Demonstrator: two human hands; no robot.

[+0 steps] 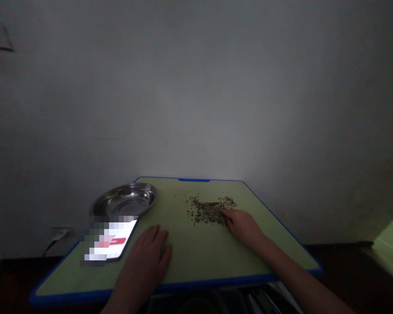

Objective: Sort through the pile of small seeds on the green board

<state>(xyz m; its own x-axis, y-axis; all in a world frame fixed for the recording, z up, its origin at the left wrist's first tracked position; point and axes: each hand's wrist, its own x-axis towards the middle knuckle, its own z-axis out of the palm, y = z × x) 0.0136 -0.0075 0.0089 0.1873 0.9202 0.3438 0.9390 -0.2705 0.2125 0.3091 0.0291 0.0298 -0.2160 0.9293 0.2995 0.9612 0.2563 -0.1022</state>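
A loose spread of small dark seed-like grains (207,212) lies on the pale green tabletop. My right hand (244,224) is at the right side of the grains, its fingers drawn together and the fingertips among them. Whatever is between those fingertips is too small to make out. My left hand (150,250) rests palm down near the table's front edge, fingers stretched and slightly apart, holding nothing. Just left of it lies a phone (121,244) with a lit screen, partly blurred out.
A shallow steel basin (126,198) stands at the table's left edge, behind the phone. The green table (190,257) has a blue rim and stands against a grey wall (209,96). A plug with a cable (59,235) is on the wall at the left.
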